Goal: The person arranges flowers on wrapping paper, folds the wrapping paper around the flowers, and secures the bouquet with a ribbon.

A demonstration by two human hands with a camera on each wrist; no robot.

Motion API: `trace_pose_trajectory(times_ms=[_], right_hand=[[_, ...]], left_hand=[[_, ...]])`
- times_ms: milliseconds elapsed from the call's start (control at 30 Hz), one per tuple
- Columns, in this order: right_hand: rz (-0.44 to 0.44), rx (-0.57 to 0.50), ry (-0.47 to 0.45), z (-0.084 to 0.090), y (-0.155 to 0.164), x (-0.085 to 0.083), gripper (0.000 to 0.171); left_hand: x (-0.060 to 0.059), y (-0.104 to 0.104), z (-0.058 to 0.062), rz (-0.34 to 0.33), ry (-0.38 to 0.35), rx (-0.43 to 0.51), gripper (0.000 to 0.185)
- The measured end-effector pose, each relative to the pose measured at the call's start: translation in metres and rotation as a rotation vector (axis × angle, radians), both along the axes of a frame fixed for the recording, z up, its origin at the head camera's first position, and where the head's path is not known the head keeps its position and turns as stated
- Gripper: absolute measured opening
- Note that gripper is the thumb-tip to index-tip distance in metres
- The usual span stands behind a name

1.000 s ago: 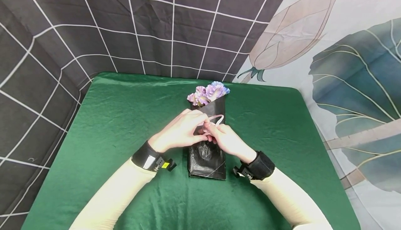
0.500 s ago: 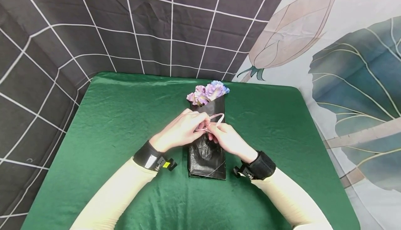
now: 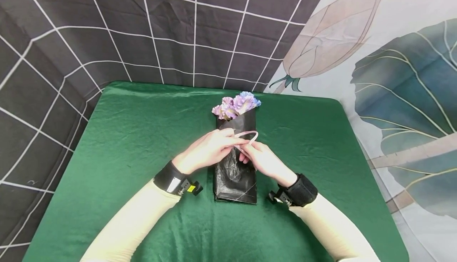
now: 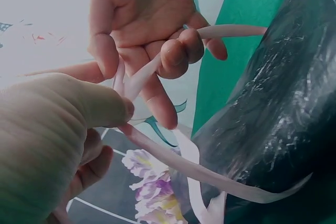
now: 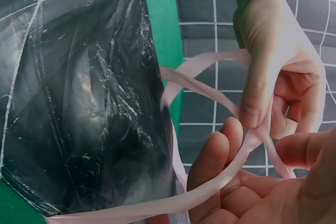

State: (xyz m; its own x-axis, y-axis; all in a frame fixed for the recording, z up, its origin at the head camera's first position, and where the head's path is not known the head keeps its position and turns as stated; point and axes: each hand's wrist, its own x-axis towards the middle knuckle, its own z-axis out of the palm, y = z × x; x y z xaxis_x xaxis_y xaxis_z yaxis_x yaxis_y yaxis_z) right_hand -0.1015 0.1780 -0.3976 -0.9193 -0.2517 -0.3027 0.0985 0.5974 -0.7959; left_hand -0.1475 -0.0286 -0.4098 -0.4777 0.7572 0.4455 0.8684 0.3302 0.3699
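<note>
Flowers (image 3: 237, 106) in purple, pink and blue poke from the far end of a black wrapping-paper sleeve (image 3: 235, 182) lying on the table. Above its middle, both hands work a thin pink ribbon (image 5: 205, 192). My left hand (image 3: 207, 149) pinches a strand between thumb and fingers, seen at close range in the left wrist view. My right hand (image 3: 267, 161) also grips ribbon; curled fingers hold one strand (image 4: 233, 31) that runs to the wrapping. A small ribbon loop (image 3: 254, 136) stands above the fingertips. Strands cross between the two hands.
A green cloth (image 3: 143, 135) covers the table. A dark curtain with white grid lines (image 3: 171, 28) hangs behind and to the left, and a leaf-print curtain (image 3: 400, 95) on the right. Each wrist wears a black strap (image 3: 301, 190) with a small camera.
The left fingers have stretched across toward the right hand, pulling the ribbon along. The loop has tipped to the right, and the right hand has shifted slightly right. The bouquet stays in place.
</note>
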Motion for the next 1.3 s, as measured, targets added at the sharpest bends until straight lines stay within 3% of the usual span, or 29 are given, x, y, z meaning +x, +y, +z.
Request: trace_pose_trajectory(times_ms=[200, 500, 900, 1100, 1200, 1300], right_hand=[[0.049, -0.019, 0.033, -0.002, 0.001, 0.001, 0.039], [0.006, 0.001, 0.014, -0.002, -0.002, 0.001, 0.052], [0.056, -0.039, 0.036, -0.003, 0.003, -0.002, 0.037], [0.030, 0.029, 0.132, -0.005, 0.006, 0.000, 0.018], [0.028, 0.046, 0.246, -0.010, 0.010, 0.001, 0.035], [0.039, 0.038, 0.379, -0.015, 0.013, 0.002, 0.056]], left_hand=[[0.003, -0.001, -0.002, 0.046, 0.054, -0.017, 0.037], [0.004, -0.004, -0.004, 0.061, 0.087, -0.026, 0.047], [0.004, -0.003, 0.000, 0.079, 0.133, -0.013, 0.027], [0.005, 0.000, -0.004, 0.092, 0.002, -0.007, 0.017], [0.006, 0.001, -0.005, 0.104, -0.135, -0.011, 0.013], [0.006, 0.002, -0.005, 0.126, -0.316, -0.029, 0.008]])
